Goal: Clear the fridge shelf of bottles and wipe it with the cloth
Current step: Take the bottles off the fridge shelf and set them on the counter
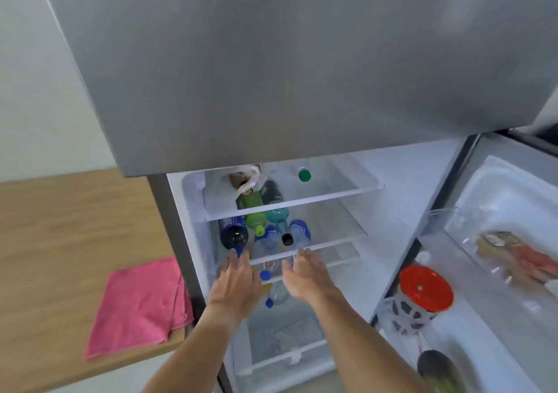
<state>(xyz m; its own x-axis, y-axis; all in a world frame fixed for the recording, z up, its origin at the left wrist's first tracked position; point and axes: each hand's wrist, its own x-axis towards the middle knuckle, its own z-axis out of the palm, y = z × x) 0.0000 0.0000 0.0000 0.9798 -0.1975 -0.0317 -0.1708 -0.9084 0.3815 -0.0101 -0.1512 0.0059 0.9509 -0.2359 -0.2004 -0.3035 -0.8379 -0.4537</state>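
Observation:
The fridge stands open below a closed grey freezer door. On the middle glass shelf lie several bottles: a dark bottle with a blue label, a green bottle, a teal bottle and clear water bottles. My left hand reaches toward the dark bottle, its fingers apart and fingertips at the bottle's base. My right hand is open at the shelf's front edge, just below a clear bottle. A folded pink cloth lies on the wooden counter to the left.
The top shelf holds a green-capped bottle and a white-wrapped item. More blue-capped bottles lie on the shelf below my hands. The open door at right carries a red-lidded jar and packets. The wooden counter borders the fridge.

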